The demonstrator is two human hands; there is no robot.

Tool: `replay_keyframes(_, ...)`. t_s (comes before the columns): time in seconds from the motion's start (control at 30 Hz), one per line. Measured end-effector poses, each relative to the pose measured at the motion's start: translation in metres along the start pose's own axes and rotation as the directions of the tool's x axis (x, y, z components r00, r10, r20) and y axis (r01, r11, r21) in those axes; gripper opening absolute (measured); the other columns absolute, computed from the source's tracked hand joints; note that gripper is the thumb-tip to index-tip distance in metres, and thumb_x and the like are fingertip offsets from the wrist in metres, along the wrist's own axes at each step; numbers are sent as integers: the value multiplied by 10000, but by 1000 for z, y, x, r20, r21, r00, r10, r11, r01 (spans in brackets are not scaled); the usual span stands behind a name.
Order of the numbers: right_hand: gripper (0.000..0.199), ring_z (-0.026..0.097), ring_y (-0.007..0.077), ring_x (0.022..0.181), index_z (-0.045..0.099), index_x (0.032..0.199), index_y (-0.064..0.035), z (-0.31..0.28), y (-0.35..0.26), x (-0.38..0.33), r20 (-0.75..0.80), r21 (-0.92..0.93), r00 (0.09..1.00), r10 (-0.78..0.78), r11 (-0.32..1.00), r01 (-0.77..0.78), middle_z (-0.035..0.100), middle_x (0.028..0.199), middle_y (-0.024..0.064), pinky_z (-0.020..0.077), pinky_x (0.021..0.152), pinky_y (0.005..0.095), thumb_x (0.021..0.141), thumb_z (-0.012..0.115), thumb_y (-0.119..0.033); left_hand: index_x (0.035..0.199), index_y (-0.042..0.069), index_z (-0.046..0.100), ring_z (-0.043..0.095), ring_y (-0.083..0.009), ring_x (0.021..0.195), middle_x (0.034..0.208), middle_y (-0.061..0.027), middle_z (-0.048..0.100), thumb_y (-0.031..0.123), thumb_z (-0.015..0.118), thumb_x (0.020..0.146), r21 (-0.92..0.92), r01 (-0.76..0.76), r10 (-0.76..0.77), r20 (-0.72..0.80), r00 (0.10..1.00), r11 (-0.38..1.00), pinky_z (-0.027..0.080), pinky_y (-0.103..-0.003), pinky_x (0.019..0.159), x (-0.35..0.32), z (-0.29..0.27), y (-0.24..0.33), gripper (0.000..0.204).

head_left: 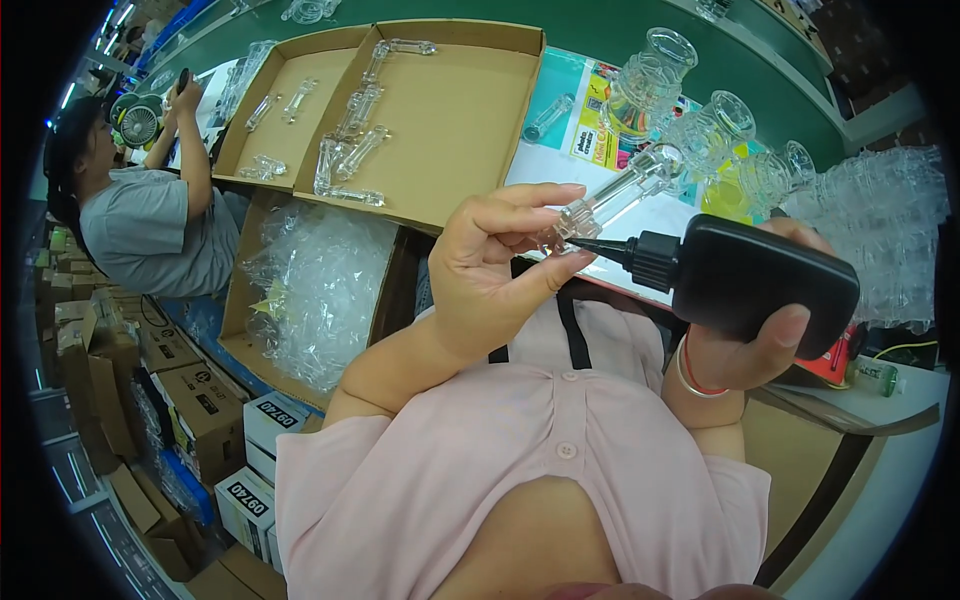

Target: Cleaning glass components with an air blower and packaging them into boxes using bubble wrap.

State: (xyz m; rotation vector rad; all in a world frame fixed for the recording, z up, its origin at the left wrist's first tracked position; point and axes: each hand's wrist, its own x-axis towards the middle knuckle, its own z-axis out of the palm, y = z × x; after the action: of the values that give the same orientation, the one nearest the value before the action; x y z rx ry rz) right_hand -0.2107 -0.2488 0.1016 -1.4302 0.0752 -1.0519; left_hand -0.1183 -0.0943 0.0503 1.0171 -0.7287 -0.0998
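My left hand [500, 255] pinches the end of a clear glass tube piece [625, 190] between thumb and fingers, its other end slanting up to the right. Around a black squeeze bottle [765, 285] my right hand [765, 345] is closed, holding it on its side. The bottle's thin pointed nozzle [600, 247] is at the pinched end of the glass, by my left fingertips. Whether any liquid comes out is too small to tell. Several clear glass vessels [650, 85] stand just beyond the tube piece, partly overlapping it in view.
Shallow cardboard trays [470, 120] with small glass pieces stand ahead to the left. Below them is a box of clear plastic bags [325, 290]. Stacked clear glassware [880, 230] fills the right side. A person [150, 210] sits far left near stacked cartons [195, 410].
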Motion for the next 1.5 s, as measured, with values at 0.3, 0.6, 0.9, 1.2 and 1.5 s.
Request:
replay_keyframes(0.3, 643, 548, 190, 846, 399, 1075, -1, -1, -7, -15, -9, -208, 990, -138, 969, 133, 498, 961, 144, 513, 708, 285, 767, 590, -532, 989, 25, 444, 584, -192, 958, 1145, -236, 506, -139, 656, 690, -2, -57, 57, 18, 998, 998, 528, -267, 744, 0, 2, -2, 401)
replay_keyframes(0.6, 607, 546, 210, 823, 431, 1084, 25, -2, -9, -3, 22, -154, 994, -105, 982, 107, 502, 961, 154, 489, 712, 287, 770, 577, -473, 982, 29, 446, 571, -213, 1000, 1134, -232, 511, -148, 652, 687, 2, -63, 62, 53, 997, 998, 525, -276, 763, 0, 1, 3, 401)
replay_keyframes(0.9, 583, 550, 214, 792, 445, 1079, 39, 2, -15, 0, 26, -142, 997, -68, 987, 71, 519, 903, 169, 481, 692, 281, 754, 556, -432, 982, 17, 483, 572, -234, 1010, 1121, -229, 538, -131, 656, 695, 100, -127, 117, 101, 988, 987, 519, -282, 748, 0, -3, 8, 366)
replay_keyframes(1.2, 544, 544, 200, 761, 434, 1095, 35, 1, -16, 1, 125, -175, 966, -224, 954, 244, 515, 899, 177, 487, 652, 249, 801, 547, -409, 938, 7, 577, 633, -221, 879, 1014, -186, 618, -77, 712, 657, 439, -309, 265, 160, 951, 844, 518, -268, 702, 8, -5, 16, 323)
replay_keyframes(1.5, 438, 485, 204, 671, 373, 1201, -23, -10, -20, 6, 479, -305, 699, -531, 645, 700, 491, 914, 175, 384, 514, 264, 862, 512, -265, 962, 19, 608, 632, -229, 850, 956, -142, 644, -42, 737, 618, 517, -298, 248, 165, 955, 803, 500, -283, 716, 10, -11, 16, 372)
